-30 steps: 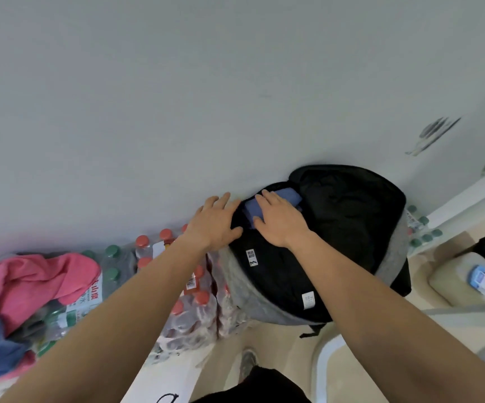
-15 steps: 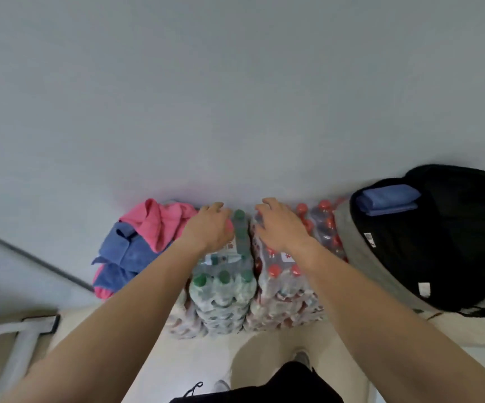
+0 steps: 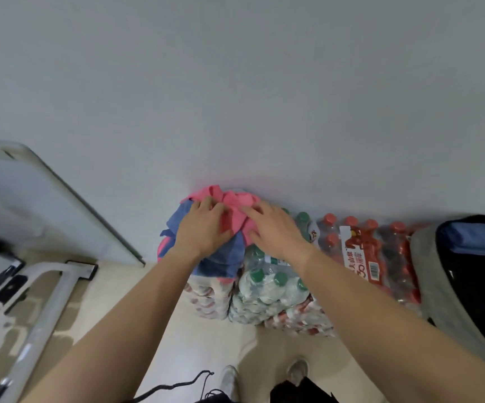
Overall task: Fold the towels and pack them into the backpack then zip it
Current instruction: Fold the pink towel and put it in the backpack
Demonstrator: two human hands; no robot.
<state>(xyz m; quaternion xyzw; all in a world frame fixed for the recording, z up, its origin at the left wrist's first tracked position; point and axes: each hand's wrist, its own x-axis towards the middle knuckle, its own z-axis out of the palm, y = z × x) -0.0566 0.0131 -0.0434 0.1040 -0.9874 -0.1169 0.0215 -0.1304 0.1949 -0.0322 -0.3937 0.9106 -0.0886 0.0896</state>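
My left hand [image 3: 203,228] and right hand [image 3: 276,231] lie close together on a heap of towels. The heap sits on packs of water bottles [image 3: 270,289] by the pale wall [image 3: 235,82]. The right hand lies flat on the pink towel [image 3: 235,202]. I cannot tell if the left hand grips or just presses. The blue towel [image 3: 224,257] lies under it. At the right, the open backpack [image 3: 468,286] holds a folded blue towel [image 3: 474,237]. The floor [image 3: 206,338] is light tan.
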